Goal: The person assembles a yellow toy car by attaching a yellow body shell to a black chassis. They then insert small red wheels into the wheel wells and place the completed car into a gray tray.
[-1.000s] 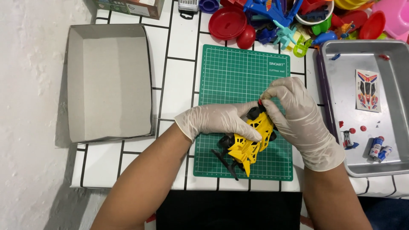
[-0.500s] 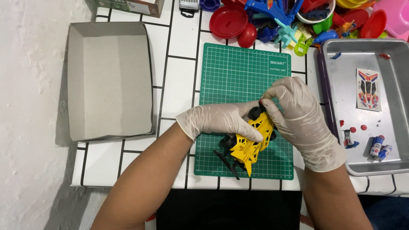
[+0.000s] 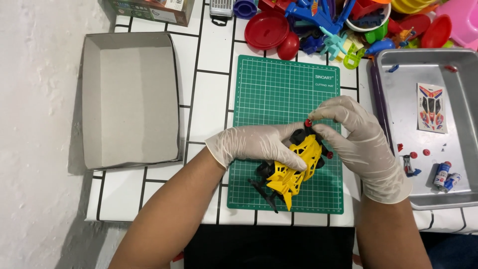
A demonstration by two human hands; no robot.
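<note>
Left of the green cutting mat [image 3: 279,94] lies an open grey cardboard tray [image 3: 130,99]. On the mat's lower half, the gloved left hand [image 3: 256,144] clamps the yellow toy car [image 3: 296,167] in a closed grip. The right hand [image 3: 356,137] pinches a small red piece [image 3: 308,123] at the car's top end. Right of the mat sits a metal tray [image 3: 398,79] holding a sticker sheet [image 3: 431,107].

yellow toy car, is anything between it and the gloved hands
Nothing visible: the left hand grips the yellow toy car directly, and the right hand pinches a small red part at its upper end.
</note>
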